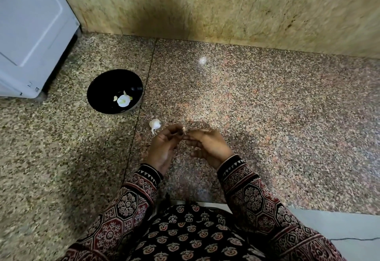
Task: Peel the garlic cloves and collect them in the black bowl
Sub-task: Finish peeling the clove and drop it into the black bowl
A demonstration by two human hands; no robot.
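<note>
A small garlic clove (183, 130) is pinched between the fingertips of both hands above the speckled stone counter. My left hand (164, 147) curls its fingers around the clove from the left, and my right hand (207, 144) pinches at its skin from the right. A partial garlic bulb (154, 125) with papery skin lies on the counter just left of my hands. The black bowl (96, 88) stands further to the left and back, holding a few pale garlic pieces (123, 100).
A white appliance (30, 34) stands at the far left beside the bowl. A stone backsplash wall (226, 10) runs along the back. A scrap of white skin (202, 61) lies near the wall. The counter's front edge (329, 211) is at the lower right.
</note>
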